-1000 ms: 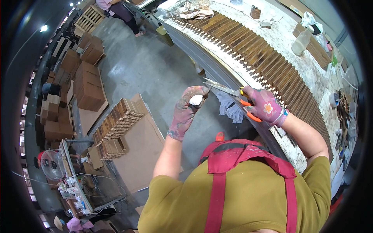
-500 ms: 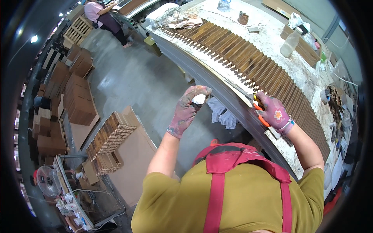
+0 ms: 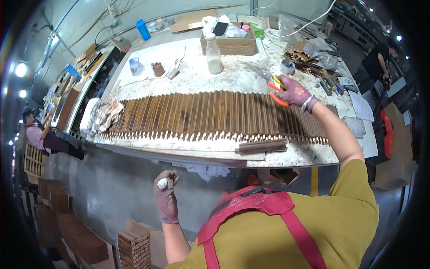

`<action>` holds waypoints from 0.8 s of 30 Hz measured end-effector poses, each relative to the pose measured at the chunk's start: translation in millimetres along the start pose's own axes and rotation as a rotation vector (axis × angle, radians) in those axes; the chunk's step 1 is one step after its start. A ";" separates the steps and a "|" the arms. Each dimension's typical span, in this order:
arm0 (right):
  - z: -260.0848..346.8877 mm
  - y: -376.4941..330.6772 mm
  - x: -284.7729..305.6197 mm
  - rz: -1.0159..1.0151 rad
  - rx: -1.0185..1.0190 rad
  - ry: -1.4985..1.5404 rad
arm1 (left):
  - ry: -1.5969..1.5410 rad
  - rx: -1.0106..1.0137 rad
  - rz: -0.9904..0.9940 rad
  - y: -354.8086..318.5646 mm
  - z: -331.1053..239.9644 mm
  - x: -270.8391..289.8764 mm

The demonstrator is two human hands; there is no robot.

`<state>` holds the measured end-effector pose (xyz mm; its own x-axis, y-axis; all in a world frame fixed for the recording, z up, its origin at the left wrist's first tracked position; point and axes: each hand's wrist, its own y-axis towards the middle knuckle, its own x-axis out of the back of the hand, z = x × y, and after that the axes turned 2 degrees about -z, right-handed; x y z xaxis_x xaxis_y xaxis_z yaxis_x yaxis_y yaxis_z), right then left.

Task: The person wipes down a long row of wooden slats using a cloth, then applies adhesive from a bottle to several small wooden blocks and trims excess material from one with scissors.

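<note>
Since a moment ago the right hand (image 3: 296, 92) has carried the orange-handled pliers (image 3: 277, 87) out over the far side of the desk (image 3: 286, 158), while the left hand (image 3: 165, 197) has dropped lower, clear of the desk's near edge. Right-hand fingers are clamped on the pliers' handles, the tool's long axis pointing toward 10 o'clock. Just below, at 6 o'clock from the pliers, lies the row of brown wooden slats (image 3: 210, 114), each slat running 12 to 6, the row itself running 9 to 3. Left-hand fingers are curled tight around a small white bottle (image 3: 163, 183), well apart from the slats; the right hand is nearer them.
</note>
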<state>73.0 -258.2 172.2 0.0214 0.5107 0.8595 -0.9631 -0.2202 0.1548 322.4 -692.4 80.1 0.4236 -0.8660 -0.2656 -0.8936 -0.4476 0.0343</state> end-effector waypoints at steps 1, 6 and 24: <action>-30.2 13.0 3.4 -0.044 -0.028 0.007 | -0.037 0.015 0.025 1.6 6.8 -6.5; -99.5 98.8 10.5 -0.171 -0.156 -0.136 | 0.032 0.075 0.053 5.8 18.5 -41.2; -84.9 344.8 -83.3 -0.106 0.393 0.334 | 0.096 0.169 -0.264 -29.2 19.1 -132.3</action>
<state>-283.6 -306.0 112.7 -0.0354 0.7702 0.6368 -0.7855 -0.4154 0.4587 289.6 -560.5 95.9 0.6487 -0.7457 -0.1520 -0.7597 -0.6230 -0.1864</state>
